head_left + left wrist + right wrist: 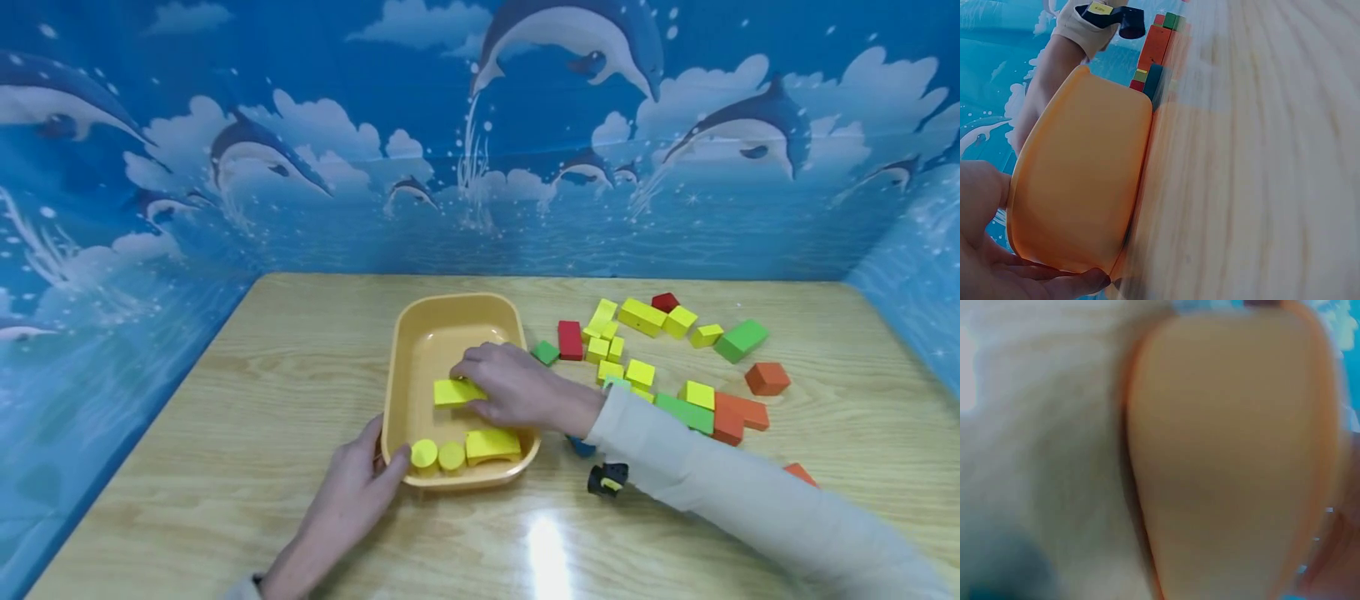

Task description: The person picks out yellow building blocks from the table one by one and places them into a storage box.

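Observation:
A tan plastic tray (420,354) stands on the table, and its outer wall (1082,181) fills much of the left wrist view. My left hand (354,477) grips the tray's near left corner, thumb over the rim and fingers around the outside. Inside the tray, my right hand (517,389) pinches a yellow block (453,393) at its right end. Along the tray's near side lie two yellow cylinders (424,455) and a yellow arched block (491,447). The right wrist view is blurred, with the tray wall (1229,450) hiding the fingers.
To the right of the tray lie several loose yellow blocks (642,317), green blocks (741,341), red blocks (570,340) and orange blocks (767,379). A blue block (581,447) shows partly beneath the right forearm. A dolphin-print curtain (450,167) borders the wooden table (300,350).

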Tool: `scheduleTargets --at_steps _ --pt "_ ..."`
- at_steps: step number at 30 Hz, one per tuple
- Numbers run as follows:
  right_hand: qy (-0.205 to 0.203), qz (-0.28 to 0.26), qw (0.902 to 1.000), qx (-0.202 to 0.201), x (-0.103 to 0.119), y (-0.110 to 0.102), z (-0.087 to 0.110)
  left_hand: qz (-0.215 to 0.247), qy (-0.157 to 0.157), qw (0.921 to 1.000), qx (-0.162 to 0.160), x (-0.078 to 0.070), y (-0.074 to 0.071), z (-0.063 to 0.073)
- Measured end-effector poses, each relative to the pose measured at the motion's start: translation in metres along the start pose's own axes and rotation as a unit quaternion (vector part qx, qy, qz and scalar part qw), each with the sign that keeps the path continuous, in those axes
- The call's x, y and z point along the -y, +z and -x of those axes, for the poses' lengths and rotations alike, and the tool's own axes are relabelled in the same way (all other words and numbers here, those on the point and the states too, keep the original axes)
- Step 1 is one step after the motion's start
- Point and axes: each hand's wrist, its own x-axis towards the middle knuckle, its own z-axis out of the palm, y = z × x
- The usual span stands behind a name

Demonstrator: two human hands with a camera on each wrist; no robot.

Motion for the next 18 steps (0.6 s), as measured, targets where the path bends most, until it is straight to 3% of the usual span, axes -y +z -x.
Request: scheduleTargets --at_steps 5,14,18 --pt "0.000 -0.014 0.9989 0.044 0.018 0.017 -0.013 0.004 -0.003 1.0000 0.002 0.001 0.000 0.000" --pt "0.012 -0.043 0.9970 0.064 0.021 0.028 -0.021 0.007 0.007 1.0000 0.000 0.001 0.000 0.000" --pt "0.007 -0.044 0.9971 0.063 0.021 0.028 -0.022 0.011 -0.008 0.9999 0.006 0.000 -0.001 -0.001"
